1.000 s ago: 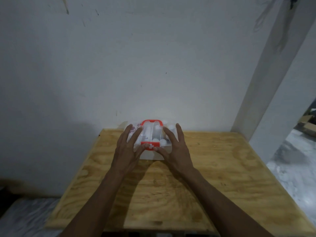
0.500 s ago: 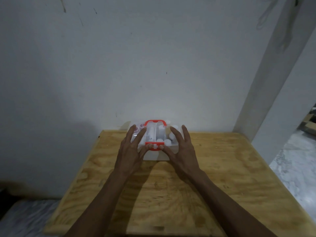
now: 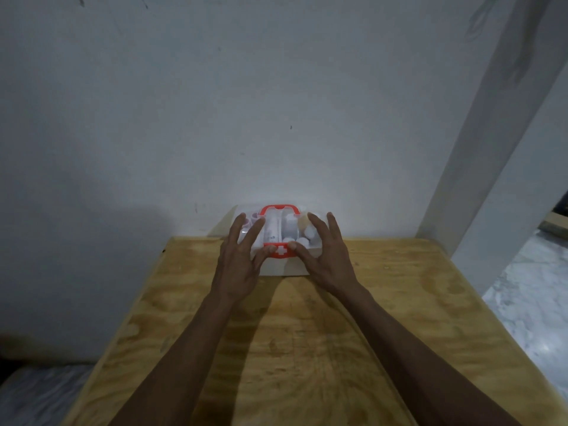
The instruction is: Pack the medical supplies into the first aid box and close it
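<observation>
I see a large pale wall (image 3: 215,118) filling the upper part of the view, with a white pillar (image 3: 504,149) leaning across the right side. Below it, a plywood table (image 3: 292,348) stretches from the wall toward me, and a mottled grey floor (image 3: 534,302) shows past its right edge.

Two bare forearms reach forward over the wood from the bottom of the view. At the far end of the table, close against the wall, sits the first aid box (image 3: 284,267), white with a clear lid (image 3: 278,229) lying flat on top. Through the lid I can make out small white bottles and other pale supplies, too blurred to name.

My left hand (image 3: 241,261) rests on the left part of the lid, fingers spread and extended, gripping nothing. My right hand (image 3: 325,256) mirrors it on the right part, fingers likewise spread flat, grasping nothing.

A red handle (image 3: 279,208) arches over the far edge of the lid. At the near edge sits a red latch (image 3: 280,251) marked with a white cross. Both thumbs touch it, one at each end, with the cross showing between them. I cannot tell whether the latch is fully seated.
</observation>
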{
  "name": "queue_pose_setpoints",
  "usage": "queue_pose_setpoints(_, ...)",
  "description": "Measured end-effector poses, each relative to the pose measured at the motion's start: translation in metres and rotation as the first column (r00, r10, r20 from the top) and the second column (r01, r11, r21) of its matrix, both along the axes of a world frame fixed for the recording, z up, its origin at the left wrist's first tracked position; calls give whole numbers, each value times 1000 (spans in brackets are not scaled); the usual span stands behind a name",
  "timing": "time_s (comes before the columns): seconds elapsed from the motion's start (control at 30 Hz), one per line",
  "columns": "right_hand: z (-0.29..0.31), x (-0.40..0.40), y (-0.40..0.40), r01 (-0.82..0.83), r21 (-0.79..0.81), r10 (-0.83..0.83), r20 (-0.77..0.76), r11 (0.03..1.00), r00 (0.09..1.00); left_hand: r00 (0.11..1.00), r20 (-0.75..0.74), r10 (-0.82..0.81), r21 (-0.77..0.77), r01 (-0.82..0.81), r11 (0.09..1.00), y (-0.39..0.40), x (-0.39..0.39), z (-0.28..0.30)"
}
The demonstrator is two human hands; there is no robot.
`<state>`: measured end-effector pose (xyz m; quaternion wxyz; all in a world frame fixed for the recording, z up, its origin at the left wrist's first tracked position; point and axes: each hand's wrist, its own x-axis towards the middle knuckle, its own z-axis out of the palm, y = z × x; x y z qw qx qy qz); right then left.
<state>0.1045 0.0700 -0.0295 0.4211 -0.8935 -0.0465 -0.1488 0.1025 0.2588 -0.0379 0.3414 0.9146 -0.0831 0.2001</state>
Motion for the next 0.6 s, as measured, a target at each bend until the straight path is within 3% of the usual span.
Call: queue_pose_setpoints(0.6,2,11,-3,-7,20,7,-8,1000,1000,999,-25,20,9,-20,1000,-4,5,7)
